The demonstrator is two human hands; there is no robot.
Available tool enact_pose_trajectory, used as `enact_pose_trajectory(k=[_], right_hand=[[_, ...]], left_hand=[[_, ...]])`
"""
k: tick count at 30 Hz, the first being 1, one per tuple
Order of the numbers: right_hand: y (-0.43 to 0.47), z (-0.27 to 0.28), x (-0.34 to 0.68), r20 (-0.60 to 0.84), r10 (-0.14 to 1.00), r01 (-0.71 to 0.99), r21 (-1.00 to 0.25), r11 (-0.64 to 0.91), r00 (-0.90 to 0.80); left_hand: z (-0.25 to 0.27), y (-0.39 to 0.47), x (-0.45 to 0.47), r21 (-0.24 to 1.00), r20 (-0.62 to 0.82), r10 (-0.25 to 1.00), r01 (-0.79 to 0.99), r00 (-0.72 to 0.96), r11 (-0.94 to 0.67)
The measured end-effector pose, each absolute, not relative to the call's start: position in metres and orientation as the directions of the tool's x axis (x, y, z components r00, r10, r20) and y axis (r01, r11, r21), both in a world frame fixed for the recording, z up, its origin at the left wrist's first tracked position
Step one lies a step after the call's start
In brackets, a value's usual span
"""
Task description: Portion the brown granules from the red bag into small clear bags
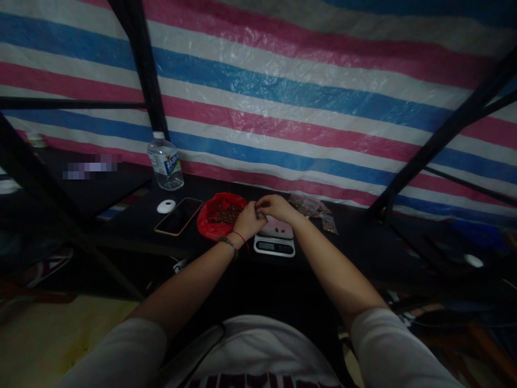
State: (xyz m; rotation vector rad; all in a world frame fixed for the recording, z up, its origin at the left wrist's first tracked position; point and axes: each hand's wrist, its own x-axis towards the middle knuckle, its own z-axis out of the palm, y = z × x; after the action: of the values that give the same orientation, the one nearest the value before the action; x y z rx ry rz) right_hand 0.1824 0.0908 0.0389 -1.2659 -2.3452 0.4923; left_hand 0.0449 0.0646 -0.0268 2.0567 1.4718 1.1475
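Note:
My left hand (249, 221) and my right hand (277, 207) meet above the back left of a small white kitchen scale (274, 252), with their fingers closed and bent towards each other. Whatever they pinch is too small and dim to make out. A few small dark pieces (279, 230) lie on the scale's pinkish top, and its display is lit. Left of the scale, beside my left hand, is a red plastic bag (204, 218) spread open, with many small brown pieces (226, 213) inside. Clear plastic bags (310, 205) with brownish contents lie behind my right wrist.
On the black table's left stand a clear plastic bottle (166, 167), a phone (179, 216) and a white round case (166, 207). Black metal posts (147, 75) frame the table. A striped plastic sheet (283, 108) hangs behind it.

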Motion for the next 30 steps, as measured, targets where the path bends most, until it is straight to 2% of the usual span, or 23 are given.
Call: enact_pose_trajectory(k=[4,15,21,24,27,30], right_hand=[[0.089,0.046,0.18,0.186,0.823,0.703,-0.44,0.558,-0.537],[0.08,0.059,0.173,0.088,0.849,0.75,-0.429,0.504,-0.52],[0.085,0.049,0.173,0.158,0.859,0.692,-0.531,0.489,-0.486],[0.085,0.047,0.173,0.242,0.832,0.611,-0.583,0.536,-0.499],[0.08,0.05,0.179,0.336,0.82,0.581,-0.584,0.568,-0.464],[0.07,0.052,0.194,0.356,0.854,0.681,-0.518,0.518,-0.379]], left_hand=[[-0.029,0.066,0.045,0.71,0.437,0.895,0.575,0.094,-0.407],[-0.026,0.06,0.043,0.727,0.435,0.898,0.56,0.072,-0.397],[-0.023,0.061,0.043,0.734,0.438,0.897,0.553,0.056,-0.393],[-0.024,0.063,0.044,0.748,0.427,0.903,0.543,0.044,-0.38],[-0.022,0.063,0.044,0.768,0.438,0.899,0.509,0.026,-0.389],[-0.019,0.061,0.039,0.777,0.47,0.883,0.481,-0.014,-0.406]])
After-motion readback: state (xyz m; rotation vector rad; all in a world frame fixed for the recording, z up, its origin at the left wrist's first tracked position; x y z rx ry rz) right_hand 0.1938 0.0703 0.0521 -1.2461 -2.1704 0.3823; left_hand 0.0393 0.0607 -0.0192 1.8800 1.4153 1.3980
